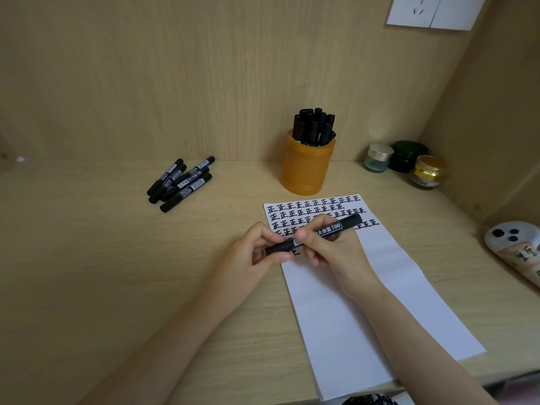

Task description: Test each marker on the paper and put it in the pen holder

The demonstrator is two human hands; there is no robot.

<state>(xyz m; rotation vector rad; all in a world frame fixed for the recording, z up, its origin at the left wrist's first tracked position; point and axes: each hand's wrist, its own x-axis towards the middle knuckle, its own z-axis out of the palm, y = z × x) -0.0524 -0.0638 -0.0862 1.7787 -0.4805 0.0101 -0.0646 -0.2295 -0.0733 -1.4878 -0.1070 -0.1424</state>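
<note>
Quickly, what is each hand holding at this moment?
Left hand: pinches one end of the black cylindrical plastic marker.
Right hand: grips the same marker's barrel.

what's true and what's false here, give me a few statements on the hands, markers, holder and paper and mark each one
1. The left hand and the right hand both hold one black marker over the paper. True.
2. The loose markers lie to the left of the pen holder. True.
3. The pen holder is empty. False: it is packed with upright markers.
4. The paper is blank. False: rows of black characters fill its far end.
5. Nothing stands to the right of the pen holder. False: small jars stand there, near the corner.
</note>
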